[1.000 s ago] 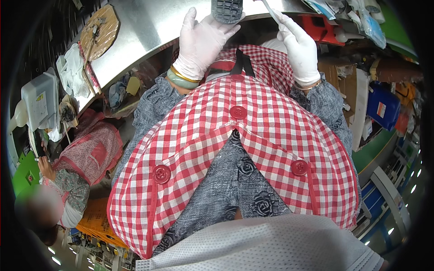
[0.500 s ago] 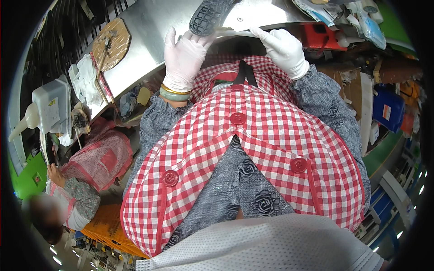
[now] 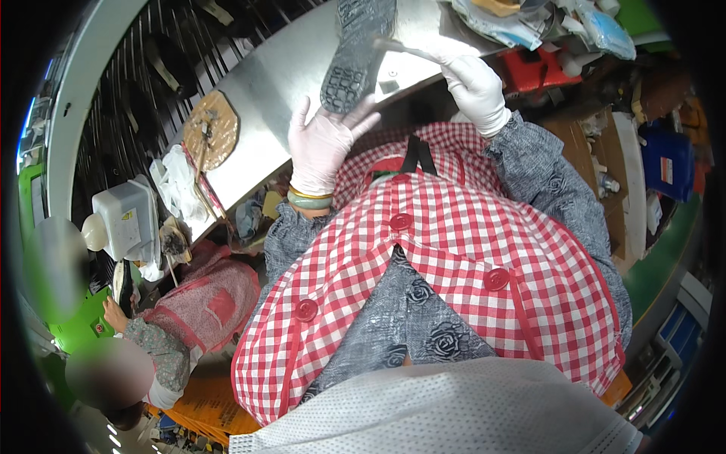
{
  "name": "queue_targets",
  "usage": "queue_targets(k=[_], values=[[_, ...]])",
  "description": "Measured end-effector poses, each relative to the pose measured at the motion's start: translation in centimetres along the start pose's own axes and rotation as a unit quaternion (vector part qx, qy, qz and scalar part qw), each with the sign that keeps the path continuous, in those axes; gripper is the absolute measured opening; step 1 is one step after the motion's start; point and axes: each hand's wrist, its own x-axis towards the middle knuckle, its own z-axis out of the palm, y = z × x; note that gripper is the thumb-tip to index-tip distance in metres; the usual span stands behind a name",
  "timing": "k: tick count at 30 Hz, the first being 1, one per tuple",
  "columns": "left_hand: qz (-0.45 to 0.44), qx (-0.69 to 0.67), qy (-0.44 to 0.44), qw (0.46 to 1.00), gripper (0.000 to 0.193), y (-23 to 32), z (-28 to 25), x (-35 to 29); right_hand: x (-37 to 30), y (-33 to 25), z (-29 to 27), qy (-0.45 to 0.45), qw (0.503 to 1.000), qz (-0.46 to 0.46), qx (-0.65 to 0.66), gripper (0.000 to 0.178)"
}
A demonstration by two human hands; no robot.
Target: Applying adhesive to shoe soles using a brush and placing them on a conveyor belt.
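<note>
Head view: a dark treaded sole [image 3: 355,66] over the metal bench [image 3: 261,87], between two gloved hands

The sole slants up and away from the person, its near end over the fingers of the left hand [image 3: 319,155]. That hand lies palm up, unclenched, fingers spread and thumb well out; whether its fingers bear the sole's weight, I cannot tell. The right hand [image 3: 475,85], well apart from the left, is closed around a slim tool [image 3: 416,51]. The tool points left, and its blurred tip overlaps the sole's right edge; whether they touch is unclear.

A yellow bangle and a pale green bangle [image 3: 310,201] circle the left wrist. Toward the left of the bench lie a round tan board [image 3: 212,129], wrapped in clear film, and a crumpled white bundle [image 3: 178,181]. Near the right hand, below the bench edge, sits a red object [image 3: 538,69]. Farther left, a co-worker's bare hand [image 3: 116,314] is beside a green surface [image 3: 82,321].
</note>
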Motion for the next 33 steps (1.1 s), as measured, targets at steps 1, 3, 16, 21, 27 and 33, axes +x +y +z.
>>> queue_targets(k=[1,3,16,21,27,33], values=[[-0.005,0.009,-0.017,1.0,0.064,-0.6,0.2,-0.4,-0.3,0.3,0.5,0.049,0.998,0.005,0.034,0.033],[-0.026,-0.053,-0.03,0.998,0.061,-1.4,-1.5,-0.7,-1.2,-0.6,0.1,-0.007,0.984,0.177,-0.031,0.029],[0.079,0.199,-0.121,0.969,0.061,-0.1,3.7,-6.7,-10.7,-2.5,1.9,0.092,0.88,0.444,0.139,0.031],[0.155,0.192,-0.222,0.943,0.053,9.0,11.3,-3.4,-10.4,-2.6,3.3,0.177,0.778,0.482,0.361,0.034],[0.381,0.672,-0.087,0.629,0.034,21.8,13.8,8.6,-9.1,-2.9,3.2,0.131,0.85,0.458,0.227,0.033],[0.498,0.775,0.154,0.358,0.038,34.2,12.9,9.3,-10.4,-1.3,3.7,0.129,0.888,0.419,0.139,0.031]])
